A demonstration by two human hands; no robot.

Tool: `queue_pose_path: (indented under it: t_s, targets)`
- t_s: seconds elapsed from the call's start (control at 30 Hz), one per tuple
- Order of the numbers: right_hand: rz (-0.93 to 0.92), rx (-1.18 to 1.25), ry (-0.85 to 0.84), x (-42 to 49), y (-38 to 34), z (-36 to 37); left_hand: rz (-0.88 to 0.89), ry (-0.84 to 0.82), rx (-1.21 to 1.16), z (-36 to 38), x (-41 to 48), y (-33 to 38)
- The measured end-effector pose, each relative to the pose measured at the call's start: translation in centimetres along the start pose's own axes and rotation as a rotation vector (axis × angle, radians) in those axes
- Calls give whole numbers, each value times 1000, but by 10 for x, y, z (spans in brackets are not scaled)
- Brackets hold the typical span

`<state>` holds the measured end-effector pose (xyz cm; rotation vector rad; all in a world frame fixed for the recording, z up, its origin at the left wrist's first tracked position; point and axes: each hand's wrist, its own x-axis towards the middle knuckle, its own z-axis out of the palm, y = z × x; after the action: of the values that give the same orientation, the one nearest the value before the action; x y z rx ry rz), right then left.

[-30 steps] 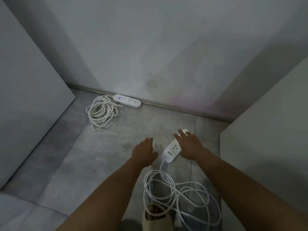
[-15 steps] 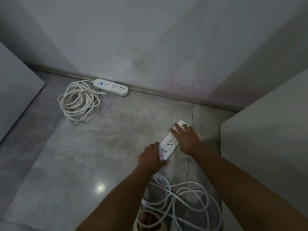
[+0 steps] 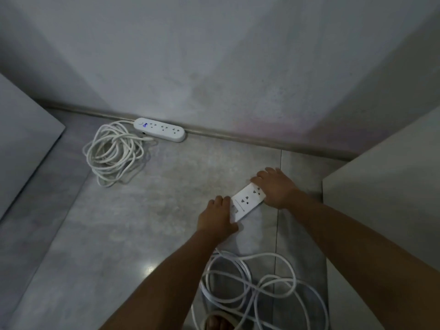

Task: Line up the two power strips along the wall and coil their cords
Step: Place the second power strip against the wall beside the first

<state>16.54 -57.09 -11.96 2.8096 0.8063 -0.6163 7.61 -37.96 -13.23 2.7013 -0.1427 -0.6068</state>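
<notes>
A white power strip (image 3: 159,129) with a lit blue display lies against the baseboard at the back left, its white cord (image 3: 113,152) in a loose coil on the floor beside it. A second white power strip (image 3: 246,202) lies at a slant on the grey floor, nearer me and away from the wall. My left hand (image 3: 217,216) grips its near end and my right hand (image 3: 276,188) covers its far end. Its white cord (image 3: 256,287) sprawls in loose loops on the floor below my arms.
A grey wall (image 3: 214,67) with a baseboard (image 3: 250,136) runs across the back. Pale panels stand at the left (image 3: 21,139) and right (image 3: 385,186), narrowing the floor. A slippered foot (image 3: 219,322) shows at the bottom edge under the cord loops.
My left hand has moved from the bare floor onto the near end of the slanted power strip. My view has shifted, with the far strip now more central.
</notes>
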Motion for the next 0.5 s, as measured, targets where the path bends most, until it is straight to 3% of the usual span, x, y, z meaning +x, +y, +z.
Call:
queue_pose_path:
  t_s: [0.2, 0.5]
  targets:
    - [137, 322, 89, 7, 16, -17, 112, 41, 116, -55, 39, -14]
    - [294, 400, 164, 39, 29, -23, 208, 51, 164, -98, 113, -28]
